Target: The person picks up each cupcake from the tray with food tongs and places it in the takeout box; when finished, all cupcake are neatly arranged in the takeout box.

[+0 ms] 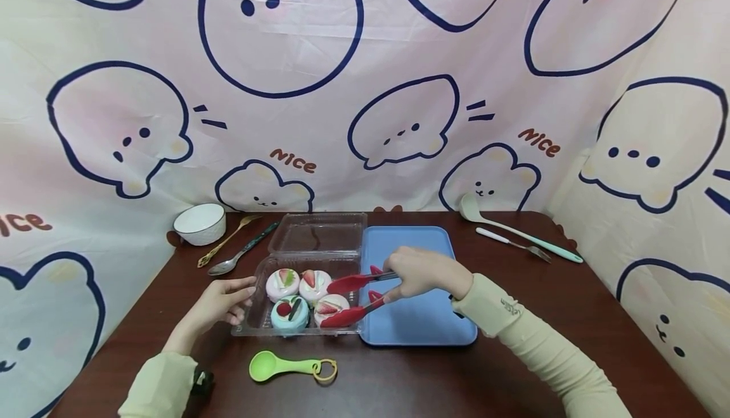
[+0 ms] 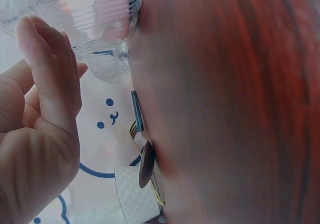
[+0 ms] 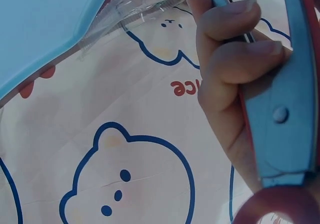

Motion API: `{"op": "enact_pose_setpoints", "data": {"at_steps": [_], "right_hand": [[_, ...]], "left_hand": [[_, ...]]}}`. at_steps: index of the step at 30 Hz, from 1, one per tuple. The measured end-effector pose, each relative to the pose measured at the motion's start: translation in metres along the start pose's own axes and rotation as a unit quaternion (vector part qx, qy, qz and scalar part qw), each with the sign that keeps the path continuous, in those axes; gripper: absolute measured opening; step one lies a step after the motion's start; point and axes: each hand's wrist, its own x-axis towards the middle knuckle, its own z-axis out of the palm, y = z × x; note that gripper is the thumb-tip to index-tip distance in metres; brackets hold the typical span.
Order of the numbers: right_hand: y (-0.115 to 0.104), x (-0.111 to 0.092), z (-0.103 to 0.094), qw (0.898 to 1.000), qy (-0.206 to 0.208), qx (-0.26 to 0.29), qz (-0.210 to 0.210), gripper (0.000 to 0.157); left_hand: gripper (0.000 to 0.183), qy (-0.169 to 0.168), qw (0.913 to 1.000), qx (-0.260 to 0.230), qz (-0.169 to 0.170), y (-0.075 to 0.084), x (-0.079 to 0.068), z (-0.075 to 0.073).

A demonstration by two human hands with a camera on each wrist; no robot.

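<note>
A clear plastic box (image 1: 259, 307) holds several small toy cakes. A light blue cake (image 1: 290, 323) sits at its front left, and pink ones with strawberry tops, such as the back-left cake (image 1: 282, 286), fill the other places. My right hand (image 1: 419, 272) grips red-tipped metal tongs (image 1: 348, 284) by the handles. The tong tips are spread, one by the back-right cake, the other overlapping the front-right pink cake (image 1: 331, 308). At the box's left rim is my left hand (image 1: 219, 307), its fingers (image 2: 47, 68) loosely extended and fingertips right at the wall.
Right of the box lies a blue tray (image 1: 422, 323), partly under my right arm. A green measuring spoon (image 1: 282, 366) lies in front. Back left are a white bowl (image 1: 199, 225), a gold fork (image 1: 225, 244) and a spoon (image 1: 239, 253); back right, a ladle (image 1: 513, 228) and a white-handled fork (image 1: 507, 240).
</note>
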Motion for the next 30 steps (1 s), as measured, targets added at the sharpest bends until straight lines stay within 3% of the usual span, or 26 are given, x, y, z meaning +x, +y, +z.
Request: {"op": "enact_pose_setpoints", "data": {"at_steps": [11, 30], "right_hand": [[0.004, -0.001, 0.003, 1.000, 0.001, 0.001, -0.004, 0.041], [-0.003, -0.012, 0.020, 0.998, 0.051, 0.015, 0.013, 0.050]], "left_hand": [[0.053, 0.003, 1.0000, 0.004, -0.002, 0.000, 0.002, 0.002], [0.054, 0.005, 1.0000, 0.005, 0.005, -0.001, 0.001, 0.001]]}}
